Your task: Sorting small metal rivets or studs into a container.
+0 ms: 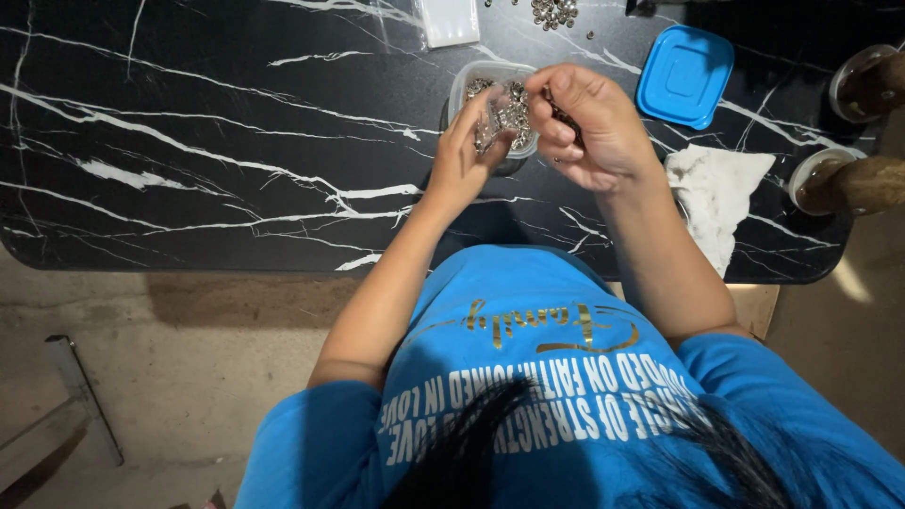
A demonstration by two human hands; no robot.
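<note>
**Sorting small metal bits over the tub**

Both hands are up over a clear plastic tub point(491, 77) full of small silvery metal parts point(510, 106), sitting on the black marble-look table point(189, 141) right in front of the person.

Left hand point(462, 151) – fingers partly curled, tips pinching what looks like a small clear bag or film with a few parts in it; can't tell exactly what it's got. Right hand point(589, 127) – curled nearly closed, thumb against the forefinger, gripping something small and dark; too small to say what.

Step in hand, by my read: picking parts out of the tub and working them between the 2 hands, approx mid-batch – tub looks well filled. The next move calls for a fine fingertip pinch and keeping both hands over the tub so drops fall back in.

Nearby: blue lid point(685, 75) to the right, white cloth point(721, 193) below it, loose parts point(554, 11) at the far edge, white tray point(449, 21).
</note>
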